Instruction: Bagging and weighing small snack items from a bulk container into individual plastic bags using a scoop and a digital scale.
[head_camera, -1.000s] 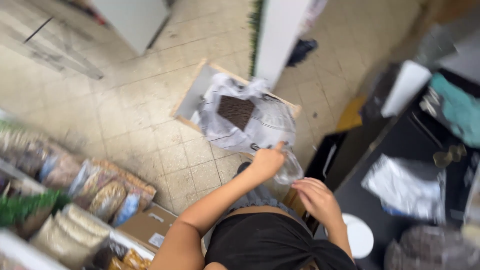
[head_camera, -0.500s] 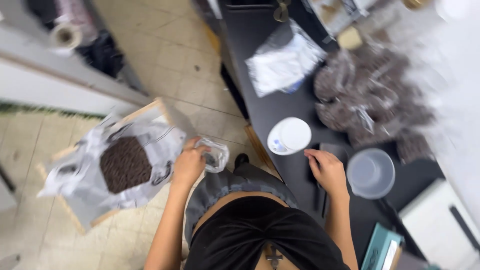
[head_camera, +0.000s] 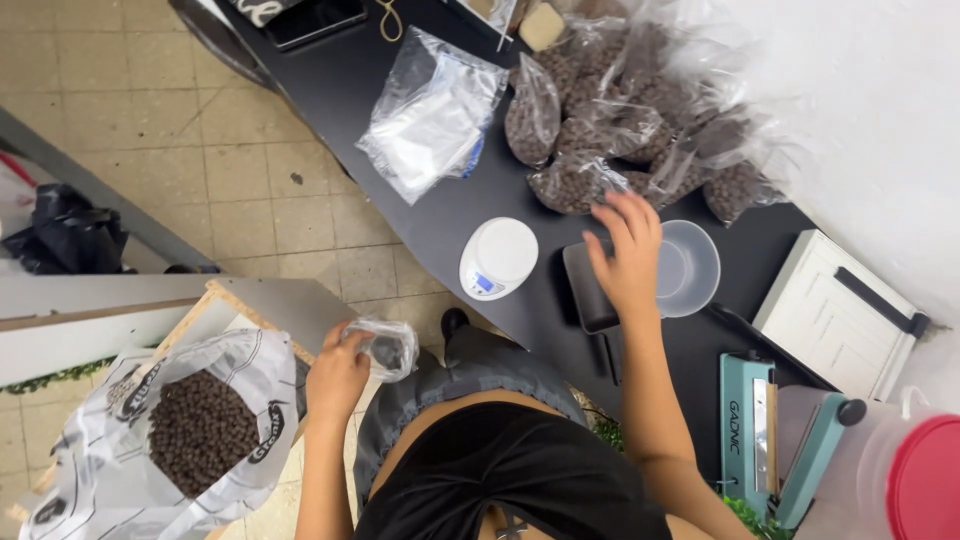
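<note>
My left hand (head_camera: 337, 373) grips a small clear plastic bag (head_camera: 383, 345) with some dark pellets in it, held beside a large open white sack (head_camera: 110, 480) full of brown pellets on the floor. My right hand (head_camera: 625, 252) reaches over the black table (head_camera: 380, 90) with fingers spread, hovering above a dark scoop (head_camera: 586, 290) and a clear plastic bowl (head_camera: 692, 268). It holds nothing. A pile of filled pellet bags (head_camera: 610, 110) lies just beyond its fingertips. A small white digital scale (head_camera: 498, 258) sits left of the scoop.
A stack of empty clear bags (head_camera: 430, 110) lies on the table's left part. A teal heat sealer (head_camera: 770, 440), a white paper cutter (head_camera: 838, 315) and a red-lidded container (head_camera: 915, 480) stand at the right. A wooden board (head_camera: 270, 305) lies under the sack on the tiled floor.
The view has swung from the floor to the table. My right hand has reached forward from the table edge to above the scoop and bowl. My left hand still holds the small bag.
</note>
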